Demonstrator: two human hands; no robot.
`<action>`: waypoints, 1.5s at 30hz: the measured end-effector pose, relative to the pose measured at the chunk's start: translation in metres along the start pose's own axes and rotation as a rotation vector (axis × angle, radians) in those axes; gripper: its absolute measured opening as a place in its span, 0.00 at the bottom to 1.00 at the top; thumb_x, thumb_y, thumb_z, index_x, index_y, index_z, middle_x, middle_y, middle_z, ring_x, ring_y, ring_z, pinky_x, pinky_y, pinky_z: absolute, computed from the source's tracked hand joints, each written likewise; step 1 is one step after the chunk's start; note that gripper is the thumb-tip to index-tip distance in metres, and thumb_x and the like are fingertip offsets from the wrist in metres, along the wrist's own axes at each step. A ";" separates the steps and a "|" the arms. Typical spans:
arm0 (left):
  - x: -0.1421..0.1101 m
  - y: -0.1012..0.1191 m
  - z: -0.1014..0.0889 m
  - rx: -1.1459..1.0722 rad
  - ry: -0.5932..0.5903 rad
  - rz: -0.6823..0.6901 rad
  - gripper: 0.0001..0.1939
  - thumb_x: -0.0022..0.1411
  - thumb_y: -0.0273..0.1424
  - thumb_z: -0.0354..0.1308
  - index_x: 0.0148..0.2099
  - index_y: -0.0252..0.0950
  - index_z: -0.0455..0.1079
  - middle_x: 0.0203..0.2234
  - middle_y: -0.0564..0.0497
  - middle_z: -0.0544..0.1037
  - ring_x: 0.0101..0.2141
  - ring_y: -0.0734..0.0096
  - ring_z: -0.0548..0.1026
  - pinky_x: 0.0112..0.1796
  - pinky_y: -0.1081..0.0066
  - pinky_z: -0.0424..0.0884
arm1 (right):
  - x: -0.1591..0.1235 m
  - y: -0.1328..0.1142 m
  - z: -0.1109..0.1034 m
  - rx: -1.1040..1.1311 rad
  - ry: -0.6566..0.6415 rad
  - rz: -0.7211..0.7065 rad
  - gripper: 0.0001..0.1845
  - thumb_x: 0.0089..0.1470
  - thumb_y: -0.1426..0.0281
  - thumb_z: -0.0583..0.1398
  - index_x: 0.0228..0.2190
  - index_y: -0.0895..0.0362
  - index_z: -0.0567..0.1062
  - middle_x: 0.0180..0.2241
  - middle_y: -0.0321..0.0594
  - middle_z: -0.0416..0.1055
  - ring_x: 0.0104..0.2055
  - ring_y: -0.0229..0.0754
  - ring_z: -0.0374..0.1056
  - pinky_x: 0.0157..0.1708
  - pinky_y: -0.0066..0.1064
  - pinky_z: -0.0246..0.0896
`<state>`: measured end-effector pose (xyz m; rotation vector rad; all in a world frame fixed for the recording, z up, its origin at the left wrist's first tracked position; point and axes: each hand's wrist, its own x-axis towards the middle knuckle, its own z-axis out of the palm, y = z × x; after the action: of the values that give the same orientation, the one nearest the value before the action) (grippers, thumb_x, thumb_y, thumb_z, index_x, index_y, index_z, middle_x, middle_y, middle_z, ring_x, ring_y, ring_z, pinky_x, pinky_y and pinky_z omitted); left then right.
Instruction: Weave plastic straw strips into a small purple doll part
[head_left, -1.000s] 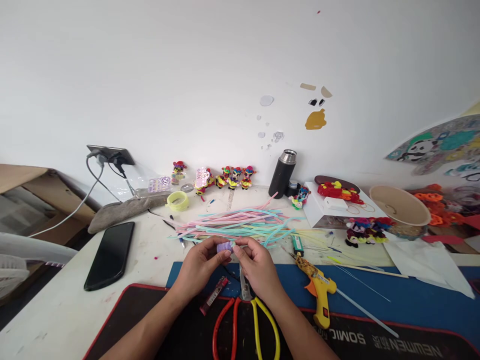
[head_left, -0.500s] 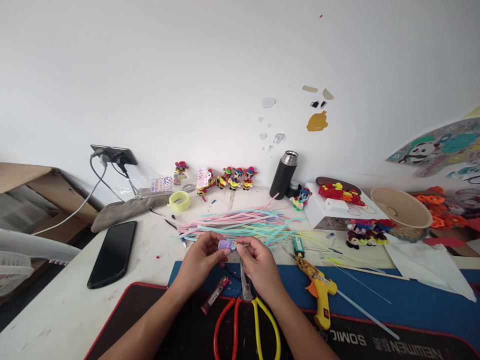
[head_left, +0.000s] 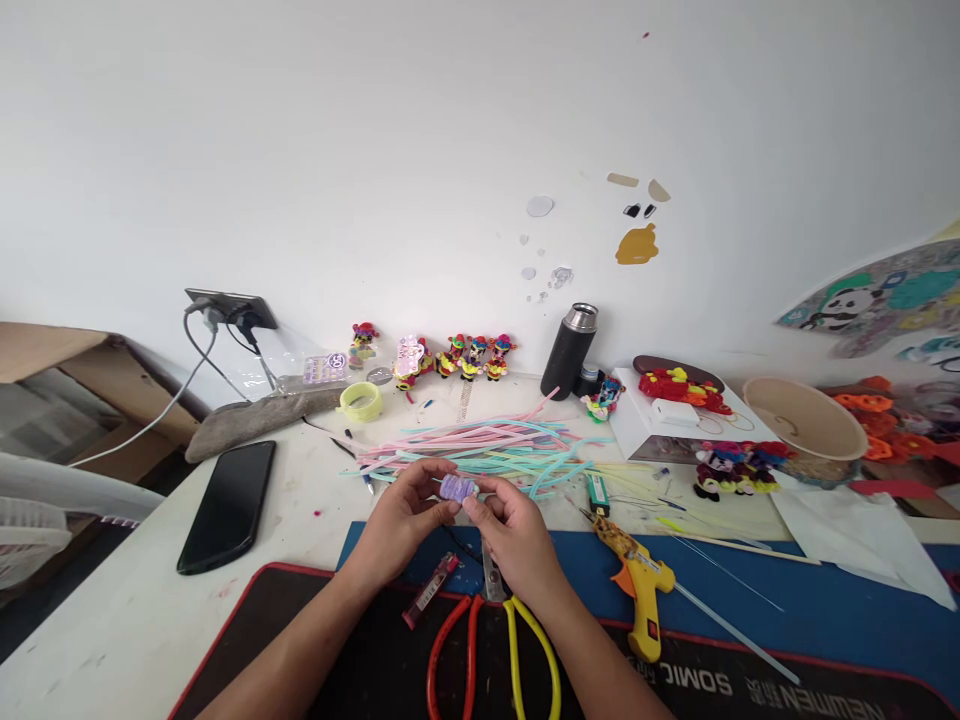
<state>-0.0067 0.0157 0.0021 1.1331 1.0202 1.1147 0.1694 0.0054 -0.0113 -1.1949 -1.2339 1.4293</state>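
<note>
Between my two hands is a small purple coil of pipe cleaner (head_left: 454, 488), with a bit of pale colour at its right end. My left hand (head_left: 409, 515) pinches it from the left, thumb below and fingers behind. From the right, my right hand (head_left: 514, 525) grips its other end with thumb and forefinger. Scissors (head_left: 491, 582) with one red and one yellow handle lie under my hands, their blades partly hidden by my right hand. Just beyond my fingers is a loose pile of pink and mint pipe cleaners (head_left: 480, 445).
A yellow glue gun (head_left: 641, 590) with a glue stick lies to the right. At left is a black phone (head_left: 226, 508). A black flask (head_left: 570, 350) stands by the wall, near several small fuzzy figures (head_left: 472, 358). Yellow tape (head_left: 361, 401) sits behind the pile.
The purple coil has turned slightly in my fingers and shows more of its side. My right thumb and fingers have shifted a little left along its end.
</note>
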 end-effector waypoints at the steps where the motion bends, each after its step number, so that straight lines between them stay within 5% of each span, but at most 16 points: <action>1: 0.001 0.001 0.000 -0.045 0.000 -0.030 0.25 0.53 0.37 0.75 0.52 0.38 0.74 0.42 0.47 0.79 0.40 0.62 0.77 0.39 0.66 0.75 | 0.000 0.000 -0.001 -0.007 0.005 -0.004 0.27 0.57 0.49 0.65 0.46 0.58 0.76 0.18 0.25 0.55 0.18 0.35 0.50 0.18 0.28 0.45; 6: 0.005 0.005 -0.005 -0.183 0.058 -0.105 0.26 0.51 0.41 0.77 0.49 0.35 0.79 0.39 0.47 0.81 0.31 0.69 0.76 0.36 0.68 0.74 | -0.001 -0.002 -0.002 -0.028 0.008 -0.003 0.28 0.58 0.49 0.65 0.49 0.58 0.77 0.17 0.25 0.55 0.18 0.36 0.51 0.19 0.29 0.45; 20: 0.004 0.007 -0.004 -0.012 0.074 -0.077 0.19 0.55 0.44 0.74 0.41 0.35 0.81 0.31 0.51 0.81 0.29 0.69 0.74 0.33 0.70 0.72 | -0.004 0.002 0.002 -0.111 -0.021 -0.022 0.22 0.61 0.53 0.63 0.46 0.57 0.77 0.18 0.26 0.57 0.19 0.35 0.52 0.20 0.28 0.46; 29: 0.004 0.006 -0.005 -0.321 -0.030 -0.171 0.22 0.50 0.38 0.79 0.46 0.34 0.83 0.31 0.48 0.81 0.30 0.70 0.75 0.34 0.71 0.71 | -0.003 -0.008 0.004 0.155 -0.061 0.104 0.29 0.54 0.44 0.66 0.41 0.58 0.75 0.14 0.23 0.56 0.14 0.32 0.47 0.15 0.26 0.42; 45: 0.007 0.002 -0.009 -0.281 -0.019 -0.172 0.23 0.48 0.38 0.80 0.44 0.32 0.83 0.29 0.49 0.79 0.26 0.74 0.70 0.27 0.75 0.66 | -0.006 -0.005 0.007 0.061 -0.086 0.089 0.29 0.55 0.45 0.66 0.41 0.58 0.78 0.15 0.26 0.58 0.16 0.33 0.49 0.15 0.26 0.42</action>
<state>-0.0147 0.0238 0.0025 0.8153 0.8960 1.0687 0.1634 -0.0013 -0.0052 -1.1698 -1.1992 1.5871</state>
